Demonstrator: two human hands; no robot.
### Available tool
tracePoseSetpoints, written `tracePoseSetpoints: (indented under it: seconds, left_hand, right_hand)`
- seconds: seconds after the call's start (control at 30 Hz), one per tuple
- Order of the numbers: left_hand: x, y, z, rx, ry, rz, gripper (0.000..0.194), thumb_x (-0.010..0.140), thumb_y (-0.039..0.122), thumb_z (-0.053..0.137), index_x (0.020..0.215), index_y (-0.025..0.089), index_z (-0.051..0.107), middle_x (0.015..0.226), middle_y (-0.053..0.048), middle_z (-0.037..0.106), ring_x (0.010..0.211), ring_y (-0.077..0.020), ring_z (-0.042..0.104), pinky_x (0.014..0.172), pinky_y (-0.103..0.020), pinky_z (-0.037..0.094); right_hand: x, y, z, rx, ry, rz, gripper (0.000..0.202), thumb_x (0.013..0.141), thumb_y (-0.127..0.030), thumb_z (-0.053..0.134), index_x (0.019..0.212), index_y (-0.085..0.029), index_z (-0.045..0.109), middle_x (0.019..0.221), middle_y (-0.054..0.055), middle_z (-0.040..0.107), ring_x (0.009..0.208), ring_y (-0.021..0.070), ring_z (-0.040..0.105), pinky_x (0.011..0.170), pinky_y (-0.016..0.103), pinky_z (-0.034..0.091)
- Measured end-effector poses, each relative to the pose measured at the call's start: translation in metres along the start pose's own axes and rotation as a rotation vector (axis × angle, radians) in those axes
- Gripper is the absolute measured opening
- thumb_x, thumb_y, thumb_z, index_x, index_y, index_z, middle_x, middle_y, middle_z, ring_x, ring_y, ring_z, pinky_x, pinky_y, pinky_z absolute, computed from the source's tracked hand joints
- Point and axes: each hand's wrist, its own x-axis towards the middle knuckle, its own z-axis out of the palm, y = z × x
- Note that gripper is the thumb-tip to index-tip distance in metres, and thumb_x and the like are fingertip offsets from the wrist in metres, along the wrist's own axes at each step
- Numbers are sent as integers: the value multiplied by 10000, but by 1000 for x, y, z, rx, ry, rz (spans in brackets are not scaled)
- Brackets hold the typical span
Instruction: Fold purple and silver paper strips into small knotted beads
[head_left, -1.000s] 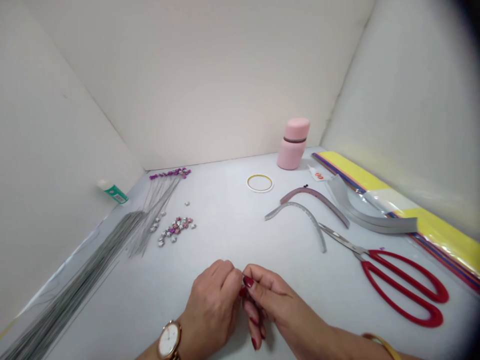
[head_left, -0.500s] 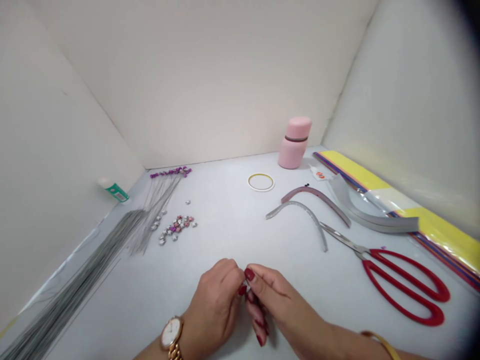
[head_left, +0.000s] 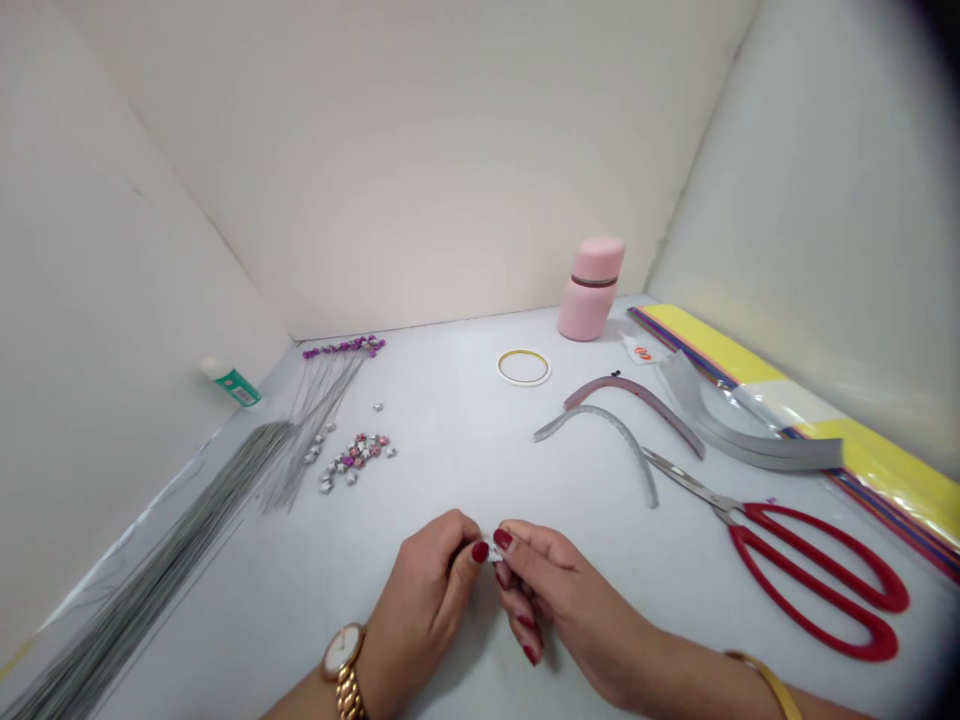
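Near the front of the table, my left hand (head_left: 435, 585) and my right hand (head_left: 562, 585) meet at their fingertips. Both pinch a small silvery paper star (head_left: 493, 551) between thumb and fingers, and the fingers hide most of it. My right hand's lower fingers curl loosely beneath. To the left lies a pile of small paper stars (head_left: 358, 454) in silver, pink and purple. A silver paper strip (head_left: 628, 432) and a pinkish strip (head_left: 660, 408) curve across the table to the right of my hands.
Red-handled scissors (head_left: 727, 505) lie at right, beside wide grey strips (head_left: 757, 450) and packed coloured paper (head_left: 885, 465). Behind are a tape ring (head_left: 523, 382) and pink bottle (head_left: 589, 305). Grey wires (head_left: 187, 530), purple stars on wires (head_left: 352, 346) and a glue tube (head_left: 238, 386) lie left.
My fingertips have shifted slightly, and the left thumb has moved up onto the edge of the small star. More of its pale surface shows between my hands. The view has tilted slightly.
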Motion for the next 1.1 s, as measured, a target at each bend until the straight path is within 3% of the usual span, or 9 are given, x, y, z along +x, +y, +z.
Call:
tracePoseSetpoints:
  seconds: [0.1, 0.3, 0.47, 0.73, 0.97, 1.1]
  left_hand:
    - [-2, -2, 1, 181, 42, 110, 289, 892, 263, 258, 687, 191, 449, 669, -45, 534, 602, -164, 503, 582, -273, 393]
    - [-3, 0, -1, 452, 99, 328, 196, 866, 188, 326, 692, 192, 418, 607, -17, 502, 556, -153, 466, 500, -242, 345]
    - [-4, -3, 0, 475, 50, 395, 224, 871, 166, 300, 685, 195, 423, 598, -7, 516, 532, -138, 460, 496, -235, 334]
    - [-4, -11, 3, 511, 78, 471, 284, 907, 275, 241, 685, 196, 400, 577, 4, 480, 500, -137, 433, 469, -243, 304]
    - [-3, -4, -1, 605, 119, 547, 239, 878, 181, 302, 656, 188, 390, 563, -3, 436, 507, -147, 375, 468, -260, 255]
    - [-5, -2, 2, 576, 131, 544, 222, 851, 135, 330, 641, 184, 383, 562, -4, 421, 509, -143, 352, 473, -264, 237]
  right_hand:
    - [0, 1, 2, -34, 15, -38, 338, 834, -437, 436, 626, -170, 425, 417, -93, 380, 314, 33, 360, 362, 151, 304]
    - [-3, 1, 3, -142, -11, -117, 376, 833, -465, 435, 603, -172, 385, 455, -82, 397, 343, 32, 374, 380, 154, 304]
    - [-3, 2, -3, -161, -98, -133, 390, 851, -487, 377, 648, -159, 436, 458, -75, 389, 346, 45, 389, 381, 164, 342]
    - [-5, 3, -5, -268, -110, -156, 414, 835, -515, 386, 647, -151, 444, 447, -79, 369, 345, 38, 365, 354, 149, 312]
    - [-8, 4, 3, -44, -54, 19, 425, 785, -554, 434, 595, -174, 412, 356, -104, 333, 256, 28, 299, 275, 132, 272]
    - [-12, 7, 11, -28, 12, -16, 445, 761, -585, 444, 592, -175, 411, 335, -110, 326, 238, 20, 278, 256, 119, 245]
